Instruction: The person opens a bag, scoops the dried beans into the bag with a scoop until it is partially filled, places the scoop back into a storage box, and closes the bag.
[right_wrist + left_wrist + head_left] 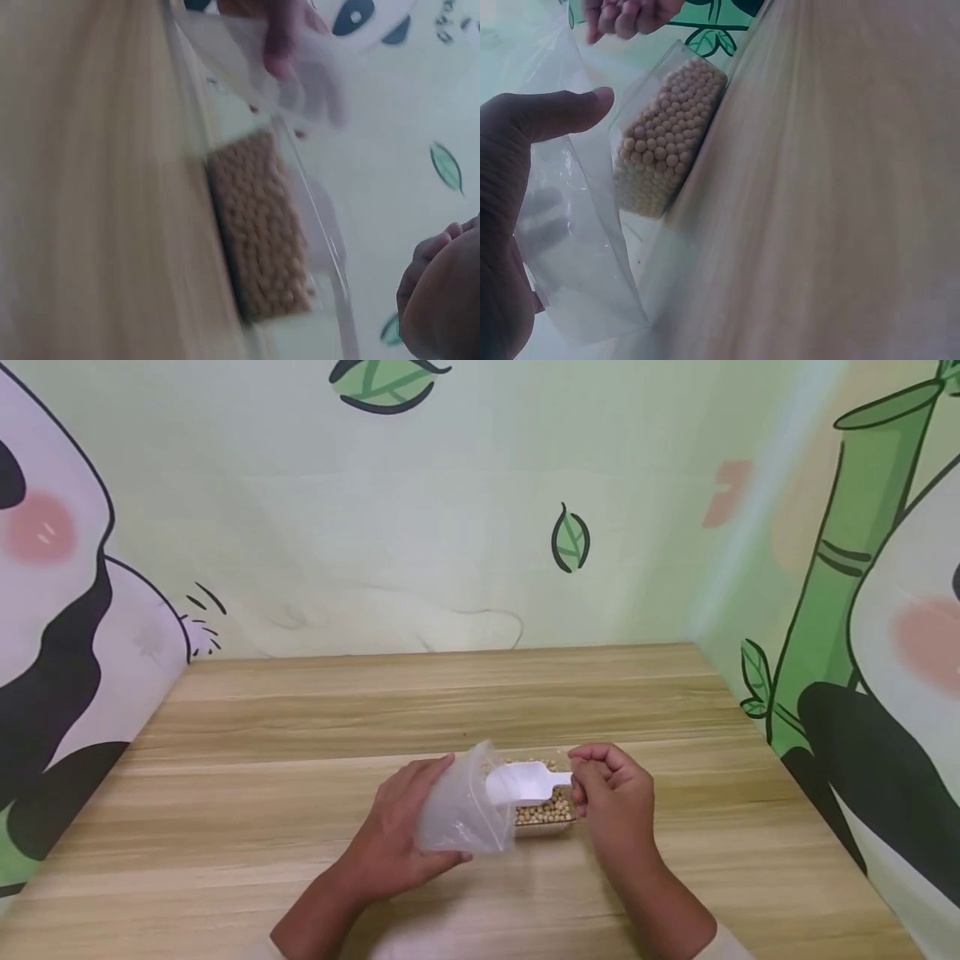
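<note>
My left hand (pixel 401 827) holds a clear plastic bag (pixel 461 810), its thumb lying across the near side in the left wrist view. The bag is tilted with its mouth to the right. My right hand (pixel 618 793) pinches the handle of a white scoop (pixel 528 781), whose front end sits at the bag's mouth, partly seen through the film. Whether the scoop holds anything is hard to tell. Beneath the scoop stands a clear box of round beige beans (pixel 664 135); in the right wrist view the beans (pixel 259 225) are packed along its side.
The box rests on a wood-grain table (pixel 300 710). A pale wall sheet (pixel 450 527) printed with leaves, bamboo and pandas stands behind the table and along both sides.
</note>
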Tool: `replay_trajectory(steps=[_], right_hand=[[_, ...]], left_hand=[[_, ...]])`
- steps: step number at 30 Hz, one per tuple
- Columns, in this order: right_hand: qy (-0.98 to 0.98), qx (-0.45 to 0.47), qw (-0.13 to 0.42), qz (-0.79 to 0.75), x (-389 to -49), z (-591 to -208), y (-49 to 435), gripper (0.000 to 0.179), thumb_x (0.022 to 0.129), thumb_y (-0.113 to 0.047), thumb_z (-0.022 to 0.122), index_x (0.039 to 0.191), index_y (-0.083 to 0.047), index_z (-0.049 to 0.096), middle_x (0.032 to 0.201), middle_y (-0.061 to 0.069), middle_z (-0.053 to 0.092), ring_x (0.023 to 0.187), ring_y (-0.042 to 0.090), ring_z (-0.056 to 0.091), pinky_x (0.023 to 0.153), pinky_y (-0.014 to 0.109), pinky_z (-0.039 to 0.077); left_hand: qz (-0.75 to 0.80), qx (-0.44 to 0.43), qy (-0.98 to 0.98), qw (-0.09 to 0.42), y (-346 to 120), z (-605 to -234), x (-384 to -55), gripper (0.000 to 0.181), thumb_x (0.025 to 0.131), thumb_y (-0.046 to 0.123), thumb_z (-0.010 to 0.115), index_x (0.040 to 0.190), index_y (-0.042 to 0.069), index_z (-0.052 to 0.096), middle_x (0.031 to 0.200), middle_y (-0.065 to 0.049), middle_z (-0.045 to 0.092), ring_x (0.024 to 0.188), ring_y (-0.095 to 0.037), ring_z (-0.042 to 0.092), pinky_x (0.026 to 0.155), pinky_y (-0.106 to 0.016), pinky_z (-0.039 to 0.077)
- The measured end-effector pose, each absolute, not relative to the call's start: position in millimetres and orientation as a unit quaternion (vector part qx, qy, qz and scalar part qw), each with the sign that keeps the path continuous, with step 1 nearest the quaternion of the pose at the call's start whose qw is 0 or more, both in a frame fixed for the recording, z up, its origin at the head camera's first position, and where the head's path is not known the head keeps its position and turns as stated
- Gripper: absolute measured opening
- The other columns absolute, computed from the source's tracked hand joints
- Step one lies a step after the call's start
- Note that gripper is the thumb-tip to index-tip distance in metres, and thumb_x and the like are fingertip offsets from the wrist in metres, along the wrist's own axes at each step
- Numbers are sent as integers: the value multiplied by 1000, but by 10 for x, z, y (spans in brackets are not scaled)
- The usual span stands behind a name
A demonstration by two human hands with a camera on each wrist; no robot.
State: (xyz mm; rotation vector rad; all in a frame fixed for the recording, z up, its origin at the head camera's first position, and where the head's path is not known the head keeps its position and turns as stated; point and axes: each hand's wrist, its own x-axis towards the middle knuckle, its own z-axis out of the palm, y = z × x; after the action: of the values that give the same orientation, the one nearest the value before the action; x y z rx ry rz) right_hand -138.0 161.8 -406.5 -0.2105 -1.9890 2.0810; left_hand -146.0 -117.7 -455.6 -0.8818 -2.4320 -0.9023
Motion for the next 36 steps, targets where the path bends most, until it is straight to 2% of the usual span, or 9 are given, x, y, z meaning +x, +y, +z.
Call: replay_trajectory(steps=[4,7,9,11,14,17,21,30,36], right_hand=[[-719,-102,174,665,-1484,-4070,1811,10,102,0,62,104,0,72,68,-8,61,61,7,49,56,22,43],[-758,-139,151,619,-1562,-4096,1961,14,105,-11,63,110,-1,72,80,-8,62,69,9,48,62,23,42],[-778,-158,105,599,-1604,-4128,2057,22,107,-19,63,117,-2,72,89,-6,60,78,11,50,69,25,44],[-787,-162,39,594,-1630,-4155,2139,30,110,-27,60,125,-2,68,93,-4,57,79,13,51,72,28,46],[-780,-146,-53,606,-1655,-4191,2202,39,112,-34,59,130,0,65,91,-2,54,70,11,51,65,27,44],[-764,-125,-117,622,-1665,-4221,2204,38,112,-38,59,118,-1,64,84,-2,52,56,7,47,54,24,37],[-734,-105,-153,653,-1671,-4255,2201,30,112,-33,59,109,-4,62,79,-4,54,50,3,43,49,20,30],[-651,-53,-206,729,-1688,-4318,2232,7,109,-12,63,113,-7,63,73,-8,56,52,0,42,46,16,34],[-630,-38,-214,745,-1709,-4385,2224,38,106,-3,65,141,2,51,81,-8,65,57,1,45,49,16,37]], left_hand=[[-340,-312,-868,184,-1210,-4586,-1496,115,64,40,103,162,13,49,144,-9,63,125,-24,62,101,-56,49],[-354,-312,-863,182,-1241,-4606,-1516,114,64,39,104,161,13,50,144,-8,62,125,-24,63,99,-51,50],[-362,-314,-858,182,-1258,-4619,-1531,113,64,38,104,161,12,51,144,-8,62,125,-25,63,98,-47,51],[-370,-313,-856,180,-1265,-4628,-1539,112,65,37,104,161,12,51,144,-8,62,123,-26,63,95,-43,52],[-380,-306,-856,170,-1274,-4646,-1545,109,67,36,103,161,14,52,145,-8,61,121,-25,62,91,-38,53],[-381,-300,-858,169,-1279,-4676,-1551,108,68,36,103,161,15,53,146,-8,60,120,-25,62,90,-37,52],[-379,-304,-856,175,-1273,-4692,-1573,108,68,36,103,161,13,52,146,-11,61,120,-27,64,92,-38,54],[-381,-298,-857,177,-1266,-4685,-1567,106,68,35,102,160,14,54,146,-12,60,119,-27,63,91,-38,53],[-374,-294,-861,181,-1259,-4689,-1569,105,68,35,102,159,14,54,145,-12,60,118,-27,64,90,-40,52]])
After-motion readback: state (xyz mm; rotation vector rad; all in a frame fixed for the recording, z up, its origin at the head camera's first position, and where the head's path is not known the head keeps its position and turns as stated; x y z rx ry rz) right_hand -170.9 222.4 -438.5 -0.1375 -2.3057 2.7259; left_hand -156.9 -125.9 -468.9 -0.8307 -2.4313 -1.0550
